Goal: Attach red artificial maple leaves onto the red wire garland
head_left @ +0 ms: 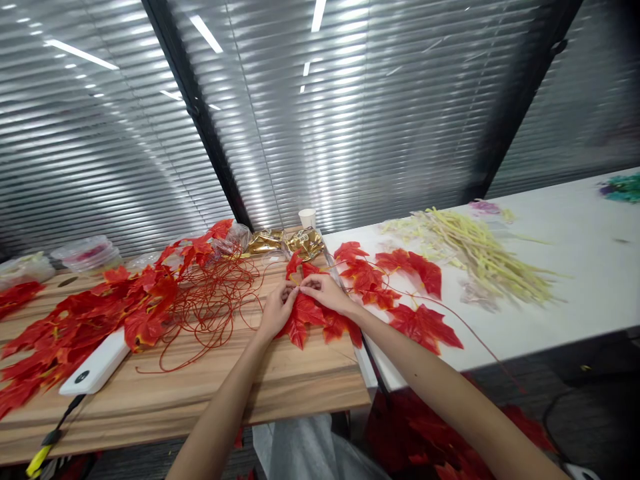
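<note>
Both hands (278, 307) (325, 292) curled close together over red leaves (306, 312); cannot tell whether gripping.

Wood-grain table (155, 407) fills left and centre, white table (595, 267) right, edges meeting mid-frame. White rectangular device (95, 365) lower left, dark oval on its face; black cable (70, 408) off its near end, yellow piece (39, 460) further down. Clear plastic tubs (90, 252) stacked at left back edge. Two gold foil packs (306, 244) side by side, back centre; white cup (307, 217) just behind. Loose pale-yellow strands (493, 257) right of centre, blurred. Small purple item (484, 207) beyond them. Teal clump (623, 189) far right edge. Slatted blinds (340, 120) across top, dark uprights (187, 87) between panels.
</note>
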A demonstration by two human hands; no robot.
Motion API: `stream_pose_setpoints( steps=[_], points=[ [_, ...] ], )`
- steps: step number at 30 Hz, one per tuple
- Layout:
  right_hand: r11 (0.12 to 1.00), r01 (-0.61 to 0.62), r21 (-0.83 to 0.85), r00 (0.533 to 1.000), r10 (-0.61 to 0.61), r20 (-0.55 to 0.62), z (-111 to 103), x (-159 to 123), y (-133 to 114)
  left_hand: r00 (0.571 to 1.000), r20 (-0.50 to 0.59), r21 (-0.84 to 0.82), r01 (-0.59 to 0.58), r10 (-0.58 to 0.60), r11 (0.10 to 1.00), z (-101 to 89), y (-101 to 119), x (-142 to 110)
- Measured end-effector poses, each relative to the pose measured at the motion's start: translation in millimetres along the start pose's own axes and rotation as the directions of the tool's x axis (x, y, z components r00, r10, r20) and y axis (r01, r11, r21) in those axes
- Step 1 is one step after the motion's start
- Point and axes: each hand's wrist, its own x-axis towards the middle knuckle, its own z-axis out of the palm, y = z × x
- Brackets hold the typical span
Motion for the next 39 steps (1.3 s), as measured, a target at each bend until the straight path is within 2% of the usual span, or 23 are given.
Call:
stream_pose_setpoints(
  steps=[10,30,39],
  points=[
    [1.000,-0.011,-0.001,1.000,0.011,0.005,0.5,0.5,2.7,1.000,-0.003,0.006,-0.004,0.004,1.000,-0.1,-1.4,0.0],
    [0.999,-0.012,-0.048,1.000,0.011,-0.013,0.1,-1.7,-8.3,1.000,-0.001,0.014,-0.003,0.003,1.000,0.1,0.4,-0.5],
    [0.998,0.013,-0.057,1.000,-0.013,-0.008,0.8,-0.7,-1.6,1.000,0.000,0.009,0.002,-0.002,1.000,0.1,-0.2,-0.5]
  ],
)
